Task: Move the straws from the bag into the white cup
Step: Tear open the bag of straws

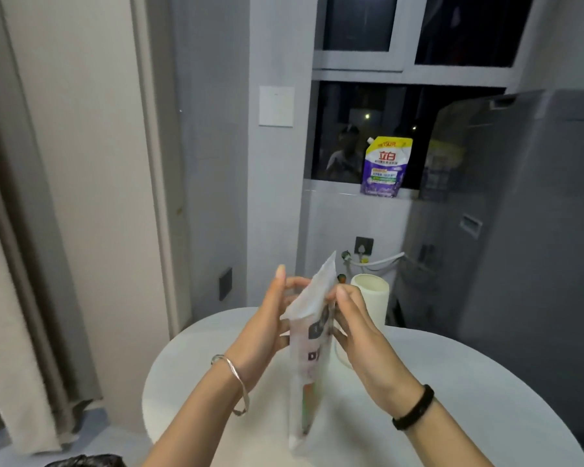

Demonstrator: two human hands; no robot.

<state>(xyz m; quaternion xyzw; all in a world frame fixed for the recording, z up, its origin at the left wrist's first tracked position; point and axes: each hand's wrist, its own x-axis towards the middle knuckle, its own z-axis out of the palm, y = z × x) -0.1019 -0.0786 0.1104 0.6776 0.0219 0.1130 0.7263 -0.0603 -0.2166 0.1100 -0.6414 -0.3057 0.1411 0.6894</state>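
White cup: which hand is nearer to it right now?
Right. The right hand pinches the straw bag just in front of the white cup, overlapping it in view. The left hand holds the bag's far side, with the bag between it and the cup.

Two bare forearms reach forward and upward from the bottom of the frame, hands raised and facing each other. The left hand (267, 318) has its thumb pointing straight up and its fingers curled inward, a silver bangle (233, 382) loose on the wrist. The right hand (358, 325) pinches thumb against fingers at the top, a black band (413, 407) circling its wrist.
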